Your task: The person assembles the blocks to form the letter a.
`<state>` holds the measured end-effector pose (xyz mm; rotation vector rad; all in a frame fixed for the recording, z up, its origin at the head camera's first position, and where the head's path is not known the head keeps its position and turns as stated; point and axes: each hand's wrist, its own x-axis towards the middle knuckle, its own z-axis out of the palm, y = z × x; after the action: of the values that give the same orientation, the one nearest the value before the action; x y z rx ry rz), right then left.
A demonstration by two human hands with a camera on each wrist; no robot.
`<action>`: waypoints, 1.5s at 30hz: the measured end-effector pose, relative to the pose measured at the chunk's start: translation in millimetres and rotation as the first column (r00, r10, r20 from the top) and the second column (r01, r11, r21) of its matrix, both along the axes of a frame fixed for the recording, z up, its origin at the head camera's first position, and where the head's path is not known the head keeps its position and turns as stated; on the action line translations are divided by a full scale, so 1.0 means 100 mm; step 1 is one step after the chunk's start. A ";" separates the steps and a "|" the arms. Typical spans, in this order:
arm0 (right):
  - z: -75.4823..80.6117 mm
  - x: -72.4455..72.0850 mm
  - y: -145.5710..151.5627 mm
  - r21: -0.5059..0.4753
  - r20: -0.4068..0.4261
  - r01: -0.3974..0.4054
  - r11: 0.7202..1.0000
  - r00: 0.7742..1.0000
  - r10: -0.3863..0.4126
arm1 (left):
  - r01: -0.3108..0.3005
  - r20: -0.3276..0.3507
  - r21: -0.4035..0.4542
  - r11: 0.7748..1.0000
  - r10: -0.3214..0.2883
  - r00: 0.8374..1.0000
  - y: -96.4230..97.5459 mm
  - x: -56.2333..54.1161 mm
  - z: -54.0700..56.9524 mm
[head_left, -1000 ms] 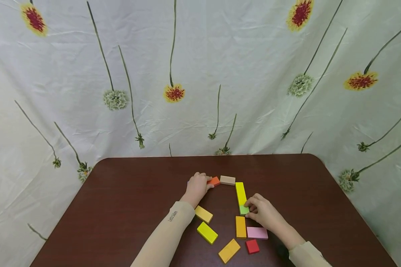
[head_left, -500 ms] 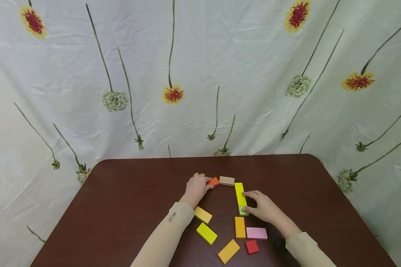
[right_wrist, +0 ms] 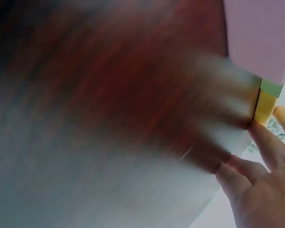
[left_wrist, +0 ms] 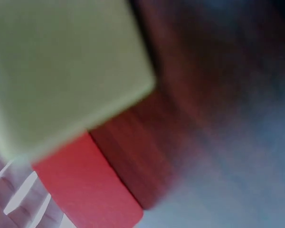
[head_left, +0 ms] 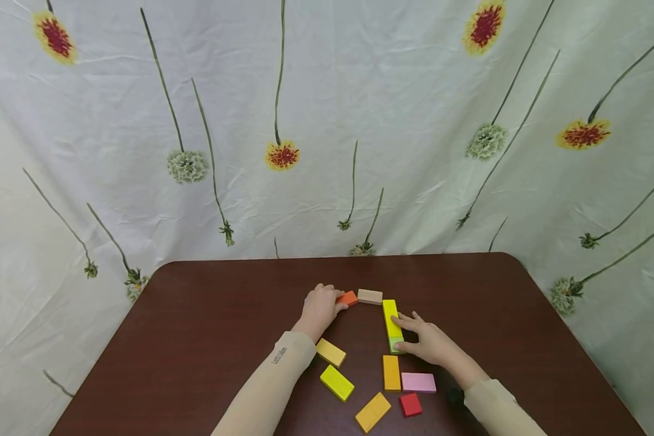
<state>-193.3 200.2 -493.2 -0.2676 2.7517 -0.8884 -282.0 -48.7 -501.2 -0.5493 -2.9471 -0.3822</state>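
Note:
My left hand (head_left: 318,310) is at the far left of a loose ring of coloured wooden blocks. Its thumb and index finger lie on either side of an orange block (head_left: 349,298), partly hidden by the hand. At the ring's right side, my right hand (head_left: 427,343) has its fingers spread. Its thumb is on a small green block (head_left: 395,343), and the index finger reaches the side of the long yellow block (head_left: 390,312) joined end to end with it. In the right wrist view, the yellow block (right_wrist: 264,107) and green block (right_wrist: 271,89) show beyond a nearer pink block.
A beige block (head_left: 370,296) lies between the orange and yellow ones. Nearer me are an amber block (head_left: 391,373), a pink block (head_left: 418,382), a red block (head_left: 410,404), another amber block (head_left: 373,412), a lime-yellow block (head_left: 337,383) and a pale yellow block (head_left: 331,352).
My right hand has gone from bunched fingertips at the green block to spread fingers, the index now farther up along the yellow block. The left hand has stayed in place.

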 end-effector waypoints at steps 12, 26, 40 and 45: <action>-0.08 -0.03 0.03 -0.007 -0.002 0.020 1.000 1.000 -0.020 | -0.002 0.002 -0.041 0.999 0.002 1.000 0.02 -0.02 -0.04; -0.07 -0.03 0.08 0.002 0.000 0.032 0.999 0.999 -0.032 | 0.024 0.035 -0.025 0.999 -0.023 0.999 0.06 -0.09 -0.02; -0.05 -0.03 0.05 -0.023 -0.010 0.034 0.999 0.999 -0.034 | 0.171 0.089 0.121 0.978 -0.182 0.979 0.24 -0.26 0.12; -0.05 -0.04 0.05 -0.014 -0.002 0.038 0.999 0.999 -0.038 | 0.176 0.138 0.137 0.975 -0.195 0.971 0.35 -0.25 0.15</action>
<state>-197.7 204.7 -498.3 -0.2200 2.7623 -0.9175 -307.3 -13.5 -486.6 -0.8175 -2.9947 -0.6486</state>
